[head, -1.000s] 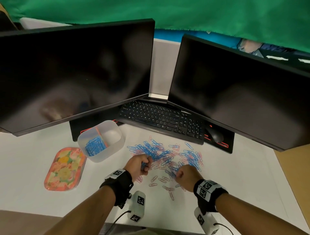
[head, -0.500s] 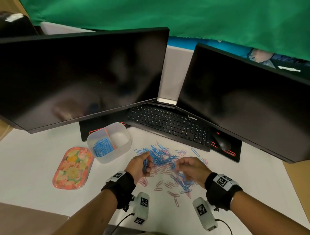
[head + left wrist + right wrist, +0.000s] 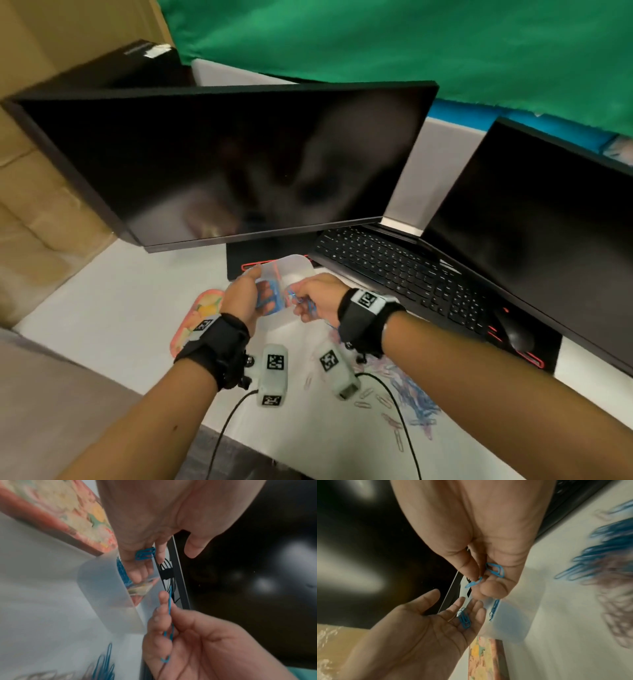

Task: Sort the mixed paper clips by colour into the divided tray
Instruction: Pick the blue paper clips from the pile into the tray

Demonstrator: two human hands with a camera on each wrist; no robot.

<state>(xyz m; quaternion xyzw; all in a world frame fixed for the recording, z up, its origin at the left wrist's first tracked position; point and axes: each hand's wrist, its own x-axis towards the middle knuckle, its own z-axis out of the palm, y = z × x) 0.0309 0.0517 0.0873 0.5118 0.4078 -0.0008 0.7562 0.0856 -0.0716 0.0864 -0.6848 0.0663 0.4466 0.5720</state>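
A: Any writing to read?

B: No words. Black-and-white square code tags sit on the wristbands and on the white modules below the wrists, in the lower centre of the head view. The keyboard (image 3: 404,270) legends are too small to make out.

A: Containers?

B: A translucent divided tray (image 3: 294,270) stands at centre frame, just below the left monitor (image 3: 222,164). Its left compartment holds a bunch of blue clips (image 3: 122,570); what lies in the other compartment I cannot tell. Left of it lies a flat peach-rimmed floral tin (image 3: 202,308).

A: The hands?

B: Both hover over the tray, side by side. The left hand (image 3: 245,301) lies palm up with fingers nearly straight, and a few blue paper clips (image 3: 464,619) rest across them. The right hand (image 3: 317,299) has thumb and fingertips drawn together, pinching a blue clip (image 3: 473,583), with more blue ones (image 3: 495,569) tucked under its curled fingers.

A: And the unsorted clips?

B: The mixed pile (image 3: 411,401) of blue and pink clips lies on the white desk in the lower right, beneath the right forearm, blurred. A black mouse (image 3: 517,334) sits at the right, by the second monitor (image 3: 534,219).
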